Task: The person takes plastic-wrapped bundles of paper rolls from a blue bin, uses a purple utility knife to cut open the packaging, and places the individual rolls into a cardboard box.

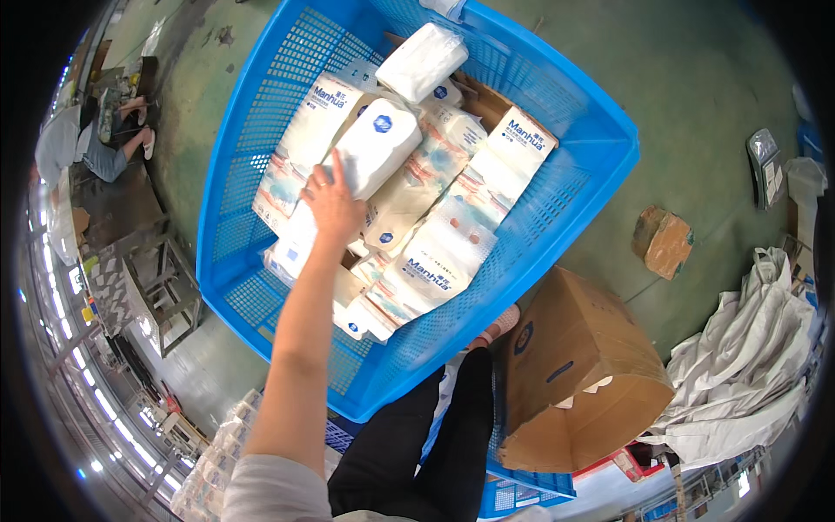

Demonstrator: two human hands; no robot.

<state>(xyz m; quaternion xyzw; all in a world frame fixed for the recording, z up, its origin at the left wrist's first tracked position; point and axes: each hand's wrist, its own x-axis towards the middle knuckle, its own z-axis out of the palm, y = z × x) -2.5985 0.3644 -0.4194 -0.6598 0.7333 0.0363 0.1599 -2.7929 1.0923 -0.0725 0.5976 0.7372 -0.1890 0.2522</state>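
Note:
My left hand (335, 207) reaches into a large blue plastic basket (596, 143) from the lower left. Its fingers are stretched and spread, resting on the lower end of a white wrapped tissue pack (378, 143) with a blue emblem. Under the hand and wrist lies another white pack (296, 239). Around them are several printed tissue packs, among them a tall one (300, 143) on the left and a long one (513, 165) on the right. A plain white pack (423, 61) sits on top at the far end. My right hand is out of view.
An opened brown carton (574, 365) stands right of my legs, by the basket. Beyond it are a crumpled cardboard piece (664, 242) on the floor and a heap of pale cloth (739, 365). At left, a person (109, 152) sits near a metal-framed table (152, 278). Stacked packs (217, 461) are lower left.

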